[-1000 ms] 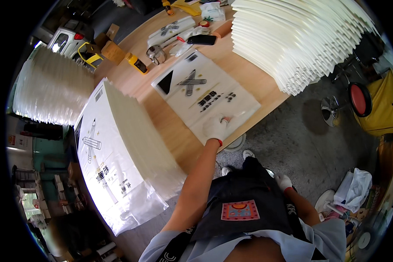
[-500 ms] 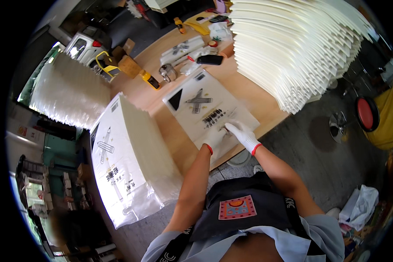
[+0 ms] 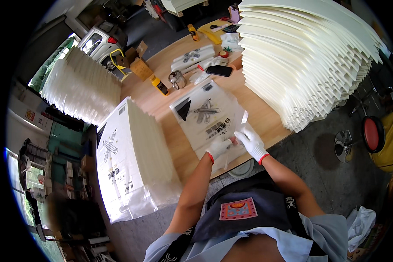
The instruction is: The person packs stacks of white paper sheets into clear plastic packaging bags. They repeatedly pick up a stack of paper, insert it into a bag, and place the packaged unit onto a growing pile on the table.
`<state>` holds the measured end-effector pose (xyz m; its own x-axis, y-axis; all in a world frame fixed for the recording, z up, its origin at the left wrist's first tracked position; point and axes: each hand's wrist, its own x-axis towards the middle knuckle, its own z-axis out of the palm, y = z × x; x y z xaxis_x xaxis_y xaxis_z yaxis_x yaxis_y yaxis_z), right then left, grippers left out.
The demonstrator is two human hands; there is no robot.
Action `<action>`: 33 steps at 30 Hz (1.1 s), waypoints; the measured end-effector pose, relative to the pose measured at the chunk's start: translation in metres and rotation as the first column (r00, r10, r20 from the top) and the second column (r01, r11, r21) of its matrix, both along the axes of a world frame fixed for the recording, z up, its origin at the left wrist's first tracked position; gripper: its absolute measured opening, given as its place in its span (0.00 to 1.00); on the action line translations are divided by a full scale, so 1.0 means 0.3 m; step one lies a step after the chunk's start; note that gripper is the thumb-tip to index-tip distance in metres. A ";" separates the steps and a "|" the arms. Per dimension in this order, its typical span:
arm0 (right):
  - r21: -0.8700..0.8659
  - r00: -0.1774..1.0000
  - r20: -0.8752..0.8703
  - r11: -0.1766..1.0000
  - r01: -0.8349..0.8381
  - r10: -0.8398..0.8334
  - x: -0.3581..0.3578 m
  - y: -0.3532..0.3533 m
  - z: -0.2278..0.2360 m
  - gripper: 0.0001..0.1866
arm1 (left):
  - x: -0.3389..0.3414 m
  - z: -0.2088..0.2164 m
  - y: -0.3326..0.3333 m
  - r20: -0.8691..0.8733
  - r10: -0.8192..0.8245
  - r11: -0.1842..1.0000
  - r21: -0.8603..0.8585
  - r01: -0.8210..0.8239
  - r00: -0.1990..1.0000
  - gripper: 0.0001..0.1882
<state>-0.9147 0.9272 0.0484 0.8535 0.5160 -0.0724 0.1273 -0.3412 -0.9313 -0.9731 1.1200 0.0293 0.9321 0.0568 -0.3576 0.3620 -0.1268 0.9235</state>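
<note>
A printed clear plastic bag (image 3: 205,124) with a crossed-pencils picture and a black corner lies flat near the table's front edge. My left hand (image 3: 218,147), in a white glove with a red cuff, is closed at the bag's near end. Close beside it my right hand (image 3: 251,143), gloved alike, pinches the bag's film with thumb and forefinger. A loose, shiny strip of film stands up just beyond the right hand. How much film each hand has between its fingers is partly hidden.
A tall stack of white paper sheets (image 3: 305,61) stands on the right. To the left are a stack of filled printed packs (image 3: 118,161) and another plastic-wrapped stack (image 3: 81,85). Farther back lie a yellow bottle (image 3: 159,85), a glass jar (image 3: 177,80), a phone (image 3: 219,70) and a tape roll (image 3: 223,54).
My hands have drawn slightly apart, the right one rising a little. The bag's near right edge has lifted and opened out beside it. The whole view has shifted slightly.
</note>
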 end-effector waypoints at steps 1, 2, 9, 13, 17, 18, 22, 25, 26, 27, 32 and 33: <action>-0.061 0.994 0.097 0.997 0.054 -0.048 0.012 -0.012 -0.012 0.23 | 0.015 0.038 -0.014 0.024 0.018 1.000 0.018 -0.018 1.000 0.08; -0.115 0.977 0.210 0.991 0.068 -0.043 0.037 -0.036 -0.059 0.23 | 0.028 0.079 -0.021 0.071 0.054 0.995 0.076 -0.059 0.996 0.08; -0.582 0.992 0.037 0.810 -0.075 0.119 0.076 -0.279 -0.137 0.30 | 0.051 0.191 0.059 0.181 0.369 0.646 -0.756 -0.111 0.912 0.19; -0.248 0.901 -0.414 0.936 -0.250 0.131 0.062 -0.299 0.130 0.29 | 0.021 0.286 -0.031 0.158 0.248 0.883 -0.443 -0.156 0.956 0.21; -0.126 0.969 0.113 0.970 -0.207 0.222 0.006 -0.108 0.250 0.18 | -0.001 0.375 -0.159 0.341 0.095 0.994 0.011 -0.105 0.935 0.15; -0.323 0.909 0.327 0.934 -0.150 0.259 -0.003 -0.038 0.273 0.16 | -0.012 0.420 -0.199 0.412 0.063 0.984 0.129 -0.127 0.909 0.14; -0.543 0.805 0.489 0.839 -0.019 0.335 -0.006 0.064 0.203 0.17 | -0.117 0.536 -0.320 0.537 -0.161 0.926 0.373 -0.062 0.828 0.13; -0.574 0.801 0.486 0.819 -0.008 0.349 -0.010 0.032 0.186 0.19 | -0.179 0.564 -0.401 0.485 -0.217 0.955 0.285 0.082 0.847 0.15; -0.579 0.799 0.485 0.815 -0.011 0.355 -0.003 0.023 0.192 0.19 | -0.179 0.573 -0.416 0.463 -0.210 0.965 0.239 0.106 0.861 0.15; -0.587 0.794 0.479 0.809 -0.027 0.374 -0.002 0.015 0.213 0.20 | -0.181 0.588 -0.426 0.475 -0.225 0.965 0.231 0.126 0.851 0.15; -0.624 0.789 0.331 0.747 -0.228 0.517 0.012 -0.227 0.487 0.22 | -0.095 0.586 -0.388 0.446 -0.189 0.966 0.243 0.084 0.875 0.15; -0.605 0.774 0.325 0.749 -0.270 0.543 0.019 -0.318 0.582 0.23 | -0.070 0.585 -0.374 0.425 -0.115 0.978 0.206 0.028 0.898 0.15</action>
<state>-0.9089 0.8318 0.2231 0.5628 0.8219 -0.0874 0.7236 -0.5411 -0.4285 -0.9941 1.0078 0.2048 0.9957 0.0105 0.0925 -0.0841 -0.3260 0.9416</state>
